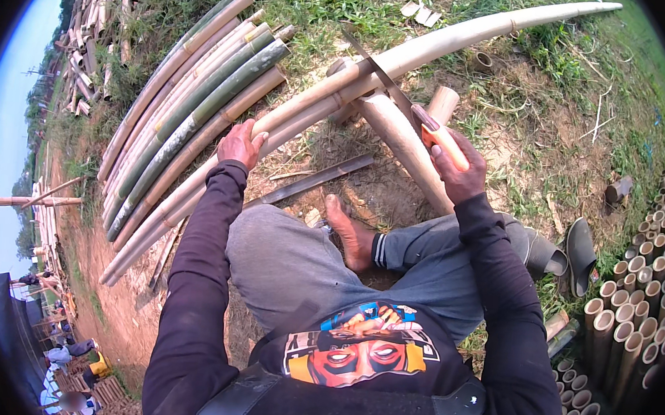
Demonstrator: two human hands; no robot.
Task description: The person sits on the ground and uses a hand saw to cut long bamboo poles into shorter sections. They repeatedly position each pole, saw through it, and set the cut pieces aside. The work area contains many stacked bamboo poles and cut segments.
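Note:
My right hand [461, 164] is closed around the orange handle of a handsaw [388, 82]. Its long blade lies across a pale bamboo pole [468, 38], which stretches to the far right. With its fingers curled round the pole's near end, my left hand [240, 144] holds it down. A second bamboo pole [164, 215] lies alongside beneath and runs to the lower left. Under the blade, a thick bamboo log [406, 147] slopes toward my leg. How deep the blade sits in the bamboo cannot be made out.
Several green and tan bamboo poles [193, 105] lie side by side at the left. A flat dark strip [311, 181] is on the ground by my bare foot [352, 236]. Dark shoes [578, 255] lie right of my leg, near many upright cut bamboo tubes [631, 348]. People [75, 355] are far off, lower left.

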